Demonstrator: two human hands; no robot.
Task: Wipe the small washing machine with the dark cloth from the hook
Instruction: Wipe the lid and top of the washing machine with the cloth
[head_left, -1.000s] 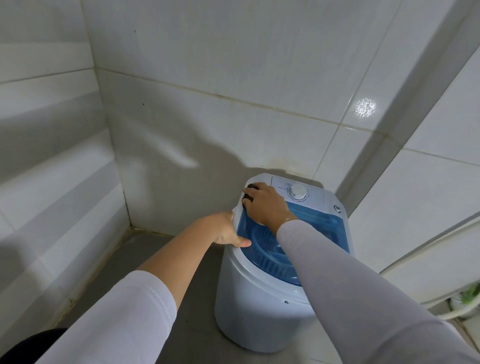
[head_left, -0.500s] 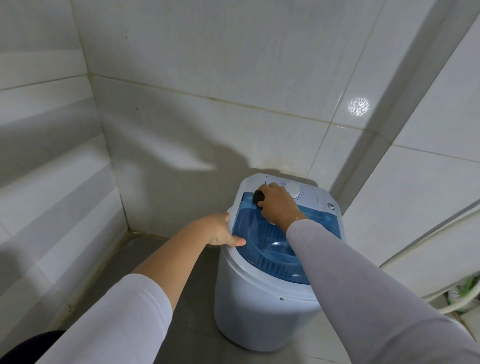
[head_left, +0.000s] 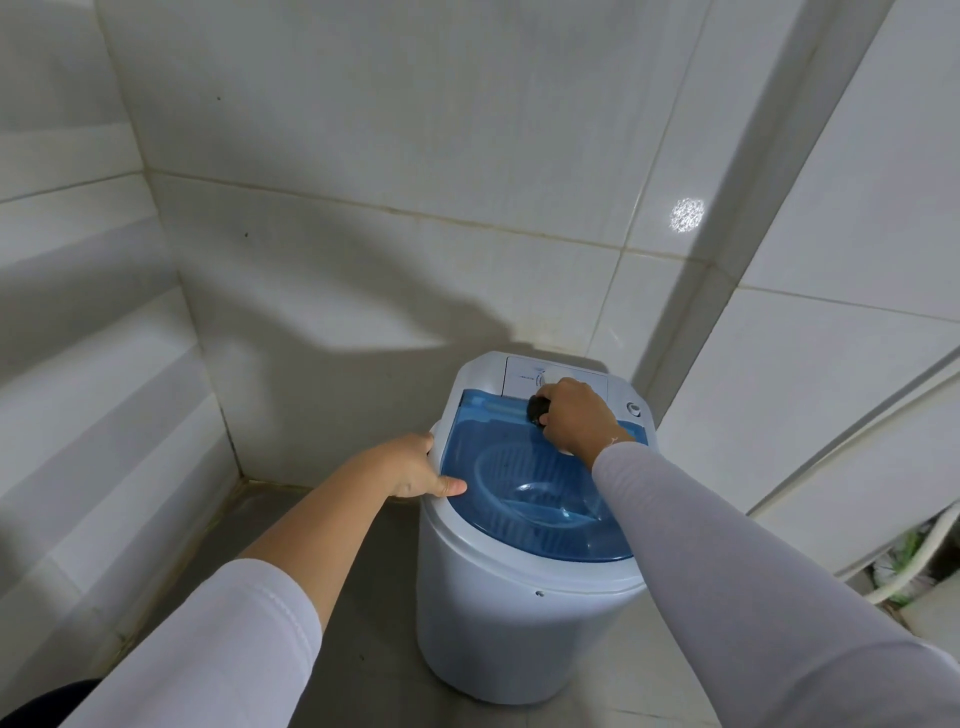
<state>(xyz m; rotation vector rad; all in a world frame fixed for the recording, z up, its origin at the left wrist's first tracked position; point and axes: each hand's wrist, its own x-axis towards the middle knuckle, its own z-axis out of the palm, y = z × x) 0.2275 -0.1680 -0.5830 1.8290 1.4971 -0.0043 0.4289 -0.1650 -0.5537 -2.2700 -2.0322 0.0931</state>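
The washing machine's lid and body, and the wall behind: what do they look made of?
The lid looks like translucent blue plastic: the ribbed tub shows through it. The washing machine body appears to be smooth white moulded plastic with a soft sheen. The wall looks like glazed ceramic tile, given the grout lines and a bright light reflection.
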